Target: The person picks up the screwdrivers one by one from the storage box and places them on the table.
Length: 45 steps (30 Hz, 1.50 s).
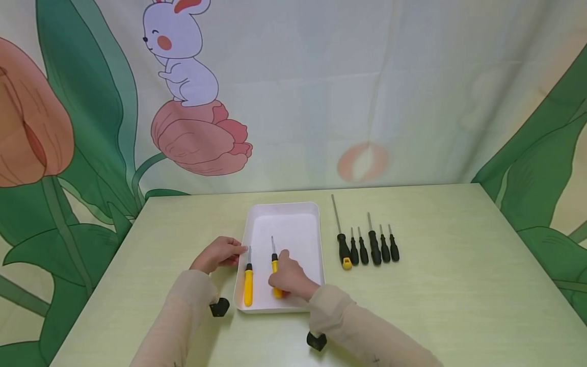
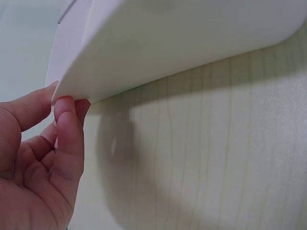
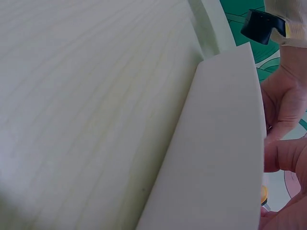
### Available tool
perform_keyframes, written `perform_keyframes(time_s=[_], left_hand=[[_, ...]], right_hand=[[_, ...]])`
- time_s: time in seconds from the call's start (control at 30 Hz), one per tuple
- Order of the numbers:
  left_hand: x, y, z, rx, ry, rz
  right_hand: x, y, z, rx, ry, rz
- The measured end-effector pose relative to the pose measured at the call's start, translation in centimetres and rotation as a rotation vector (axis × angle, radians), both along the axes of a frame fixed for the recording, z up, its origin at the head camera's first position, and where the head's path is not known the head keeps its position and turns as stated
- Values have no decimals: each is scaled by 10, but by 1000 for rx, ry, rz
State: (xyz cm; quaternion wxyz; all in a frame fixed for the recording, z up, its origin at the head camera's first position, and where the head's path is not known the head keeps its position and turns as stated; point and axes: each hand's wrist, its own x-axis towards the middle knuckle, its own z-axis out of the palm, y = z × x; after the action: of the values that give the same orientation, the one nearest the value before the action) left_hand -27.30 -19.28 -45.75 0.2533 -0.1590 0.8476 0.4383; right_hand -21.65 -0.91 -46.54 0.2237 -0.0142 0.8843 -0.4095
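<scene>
A white tray point(image 1: 293, 224) stands on the table with two yellow-handled screwdrivers in it. My left hand point(image 1: 222, 253) pinches the tray's left rim between thumb and fingers, and the left wrist view shows that hand point(image 2: 43, 158) at the white wall point(image 2: 168, 43) from close by. Inside the tray, my right hand point(image 1: 292, 276) holds a screwdriver point(image 1: 274, 260) by its yellow handle, the shaft directed away from me. The other screwdriver point(image 1: 248, 288) lies along the tray's left side, close to my left fingertips. In the right wrist view the tray wall point(image 3: 211, 143) hides most of my right hand point(image 3: 290, 177).
Right of the tray, several black-handled screwdrivers point(image 1: 374, 248) lie side by side, tips away from me. The longest one point(image 1: 344, 250) has a yellow handle end. A printed curtain point(image 1: 302, 102) hangs behind the table's back edge. Black wrist devices point(image 1: 316, 341) sit under both sleeves.
</scene>
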Motion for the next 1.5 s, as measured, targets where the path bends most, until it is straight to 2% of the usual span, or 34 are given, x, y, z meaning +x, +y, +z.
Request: perform_keyframes(time_s=[0.13,0.57,0.87,1.07,1.5], left_hand=[[0,-1,0,-2,0,5],[1,-1,0,-3,0,11],[0,-1,-2,8,8,-1],[-1,-2,-3,11,11,-6],[-1,-1,-3,-9,6,0]], right_hand=[[1,4,5,15,-8,0],[-2,25,14,-17,63,14],[-7,40,23,0,90,11],[-10,50,28,7,102,-11],[-17,76,45,-48,158,-79]])
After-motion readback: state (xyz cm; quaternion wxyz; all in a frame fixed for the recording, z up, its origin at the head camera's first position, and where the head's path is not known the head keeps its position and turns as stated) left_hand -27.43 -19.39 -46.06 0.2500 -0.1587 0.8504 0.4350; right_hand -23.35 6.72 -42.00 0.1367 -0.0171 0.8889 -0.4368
